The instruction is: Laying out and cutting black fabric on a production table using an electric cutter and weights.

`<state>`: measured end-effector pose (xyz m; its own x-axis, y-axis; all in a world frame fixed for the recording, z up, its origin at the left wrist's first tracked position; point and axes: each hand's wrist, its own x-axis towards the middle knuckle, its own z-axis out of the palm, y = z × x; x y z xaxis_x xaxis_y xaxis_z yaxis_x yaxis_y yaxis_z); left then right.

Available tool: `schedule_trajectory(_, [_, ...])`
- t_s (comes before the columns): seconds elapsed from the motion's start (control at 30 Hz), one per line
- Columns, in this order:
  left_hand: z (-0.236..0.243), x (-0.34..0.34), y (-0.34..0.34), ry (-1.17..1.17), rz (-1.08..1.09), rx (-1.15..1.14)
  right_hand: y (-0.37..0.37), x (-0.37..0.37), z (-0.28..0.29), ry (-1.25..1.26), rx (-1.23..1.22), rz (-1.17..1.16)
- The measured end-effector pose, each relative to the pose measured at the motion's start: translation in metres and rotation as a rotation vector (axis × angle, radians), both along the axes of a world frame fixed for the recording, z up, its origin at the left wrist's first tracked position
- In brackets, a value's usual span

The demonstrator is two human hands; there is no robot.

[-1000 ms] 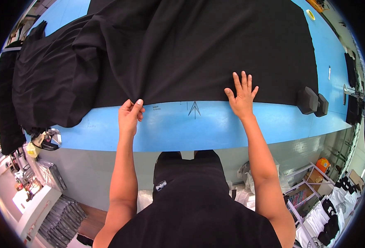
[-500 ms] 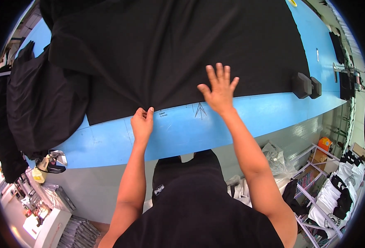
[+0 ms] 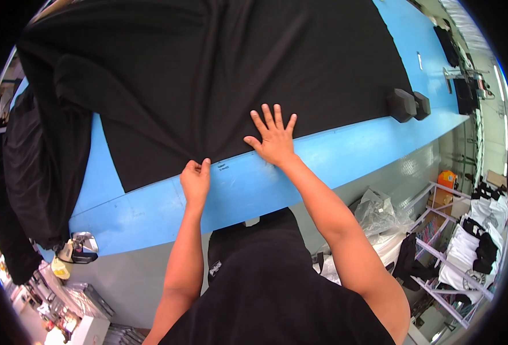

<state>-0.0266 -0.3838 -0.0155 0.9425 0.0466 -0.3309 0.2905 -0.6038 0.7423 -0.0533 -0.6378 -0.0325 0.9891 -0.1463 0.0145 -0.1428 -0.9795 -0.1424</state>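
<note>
Black cloth (image 3: 323,69): one large sheet, upper centre of the frame, ahead of both my hands, its near edge running along the blue table (image 3: 254,192).
My left hand (image 3: 196,179): centre, thumb and fingers pinching that edge.
My right hand (image 3: 273,142): just right of it, spread flat on the cloth's border, grasping nothing.
Dumbbell (image 3: 401,105): right, at the cloth's edge.
Changed since the earlier frames: my right hand nearer my left; the cloth's lower-left corner, at first hidden, exposed.
</note>
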Motion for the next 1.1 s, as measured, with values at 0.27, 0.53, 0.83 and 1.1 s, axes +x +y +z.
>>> schedule_trajectory(0.27, [-0.010,0.000,0.008,0.052,0.040,0.039,-0.009,0.004,0.016,0.041,0.128,0.008])
schedule_trajectory(0.53, [-0.008,-0.005,-0.005,0.063,0.083,0.073,-0.082,-0.021,-0.003,0.056,0.001,-0.130])
schedule_trajectory(0.83, [0.007,-0.001,-0.006,0.048,0.041,0.072,-0.015,0.009,0.009,-0.046,0.118,-0.061])
schedule_trajectory(1.1, [0.004,0.004,0.016,0.073,-0.032,-0.020,0.047,0.027,0.023,0.007,0.133,-0.040])
